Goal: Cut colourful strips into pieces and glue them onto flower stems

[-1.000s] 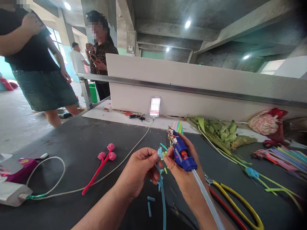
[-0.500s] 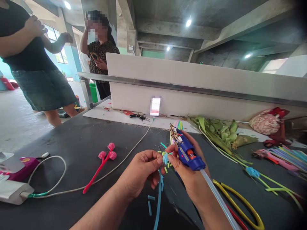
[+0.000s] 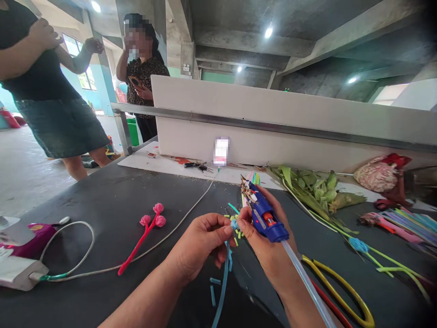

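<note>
Between finger and thumb, my left hand [image 3: 208, 241] pinches a small light-blue flower piece [image 3: 234, 224]. A long blue strip [image 3: 223, 284] hangs below it, partly behind my fingers. My right hand [image 3: 262, 241] is closed around a blue glue gun [image 3: 268, 214], and its thumb and forefinger also touch the blue piece. The gun's nozzle end is crusted with debris, and a clear glue stick [image 3: 307, 275] sticks out of its back. Small yellow-green and blue cut bits [image 3: 213, 295] lie on the dark table under my hands.
A pink flower stem [image 3: 136, 246] lies to the left, beside a white cable and power strip [image 3: 20, 273]. Yellow-handled scissors [image 3: 341, 291], green leaves [image 3: 317, 187] and colourful stems [image 3: 403, 223] are at right. A phone [image 3: 221, 151] leans on the white panel. Two people stand at far left.
My right hand and the glue gun have shifted slightly left. The lower end of the blue strip has swung left. At far left, the people's arms have moved a little.
</note>
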`<action>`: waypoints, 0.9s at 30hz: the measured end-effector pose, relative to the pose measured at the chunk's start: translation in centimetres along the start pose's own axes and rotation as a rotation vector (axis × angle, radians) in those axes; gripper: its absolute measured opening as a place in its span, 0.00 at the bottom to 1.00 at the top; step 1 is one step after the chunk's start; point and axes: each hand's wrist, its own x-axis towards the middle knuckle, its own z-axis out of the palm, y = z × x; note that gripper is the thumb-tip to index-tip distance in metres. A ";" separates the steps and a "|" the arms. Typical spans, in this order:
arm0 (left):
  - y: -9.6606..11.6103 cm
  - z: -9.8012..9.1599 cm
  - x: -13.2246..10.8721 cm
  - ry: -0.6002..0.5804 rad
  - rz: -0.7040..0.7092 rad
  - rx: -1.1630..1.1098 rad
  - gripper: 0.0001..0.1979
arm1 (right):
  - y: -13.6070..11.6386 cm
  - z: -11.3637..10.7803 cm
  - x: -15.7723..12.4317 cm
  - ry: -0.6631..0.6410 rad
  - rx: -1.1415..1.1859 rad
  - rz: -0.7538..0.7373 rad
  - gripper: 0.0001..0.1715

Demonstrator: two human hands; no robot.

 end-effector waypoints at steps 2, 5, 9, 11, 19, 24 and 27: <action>-0.1 0.0 0.0 0.010 -0.004 0.015 0.12 | 0.1 0.1 0.0 0.021 -0.005 -0.002 0.34; -0.1 0.1 0.1 0.024 -0.008 0.043 0.12 | 0.2 0.2 -0.1 0.032 -0.003 -0.001 0.34; -0.2 0.1 0.1 0.046 -0.004 0.089 0.11 | 0.3 0.2 -0.1 0.035 0.003 0.005 0.34; -0.2 0.1 0.1 0.052 0.000 0.106 0.11 | 0.3 0.2 0.0 0.040 0.006 0.004 0.34; 0.2 0.4 0.0 0.041 0.005 0.118 0.11 | 0.5 0.2 0.1 0.003 -0.003 0.010 0.32; 0.2 0.3 -0.1 0.034 0.016 0.131 0.10 | 0.5 0.1 0.2 0.011 -0.004 0.037 0.32; -0.1 0.1 0.1 0.037 0.023 0.130 0.10 | 0.4 -0.2 0.3 0.034 -0.047 0.089 0.33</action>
